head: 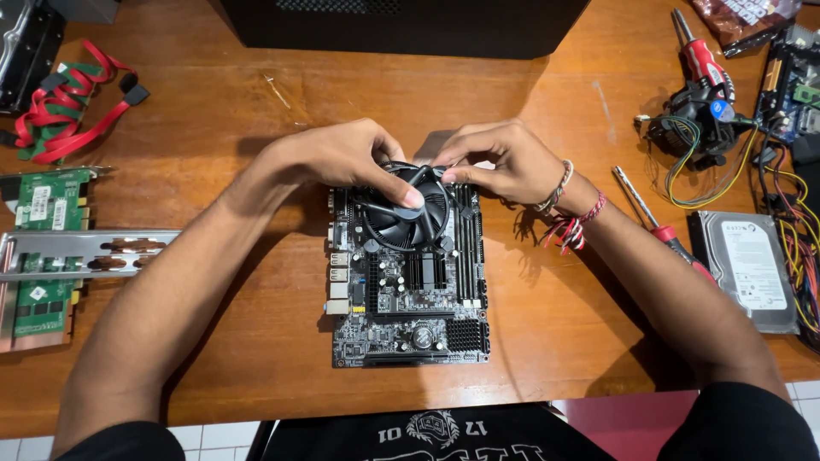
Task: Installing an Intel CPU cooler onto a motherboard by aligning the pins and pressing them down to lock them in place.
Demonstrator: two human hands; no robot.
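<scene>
A small black motherboard (410,307) lies flat in the middle of the wooden table (213,350). A round black cooler fan (406,224) sits on its upper half. My left hand (342,158) rests on the fan's left side, its thumb pressed on the fan hub. From the right, my right hand (500,162) pinches the fan's upper right rim with its fingertips. Beaded and red thread bracelets circle my right wrist. Both hands cover the fan's far edge.
A black computer case (401,26) stands at the back. Green circuit cards (43,248) and a metal port plate (85,253) lie left, red cables (73,107) back left. A red-handled screwdriver (662,230), a hard drive (747,269), a wired fan and loose wires crowd the right.
</scene>
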